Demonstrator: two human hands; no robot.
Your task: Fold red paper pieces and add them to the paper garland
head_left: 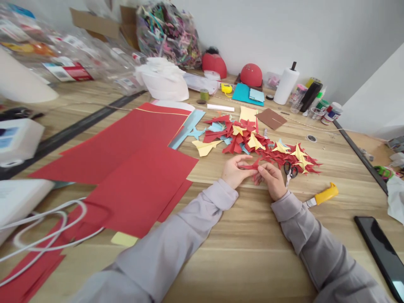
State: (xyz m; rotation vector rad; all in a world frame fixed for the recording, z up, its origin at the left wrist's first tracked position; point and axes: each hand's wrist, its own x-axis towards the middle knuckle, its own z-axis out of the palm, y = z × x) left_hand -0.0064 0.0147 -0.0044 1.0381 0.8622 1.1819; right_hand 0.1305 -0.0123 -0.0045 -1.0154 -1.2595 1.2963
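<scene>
Between my two hands is a small piece of folded red paper, partly hidden by my fingers. My left hand pinches its left side, and my right hand grips the right side between thumb and fingers. Just beyond them lies a long heap of folded paper pieces, mostly red with some yellow and light blue. Small scissors with black handles rest beside my right hand. A yellow utility knife lies on the wooden table to the right of my right wrist.
Large red paper sheets cover the left side, with white cables over their near end. A black phone lies at right. Behind stand a white paper roll, red domes, jars and a stuffed clear bag.
</scene>
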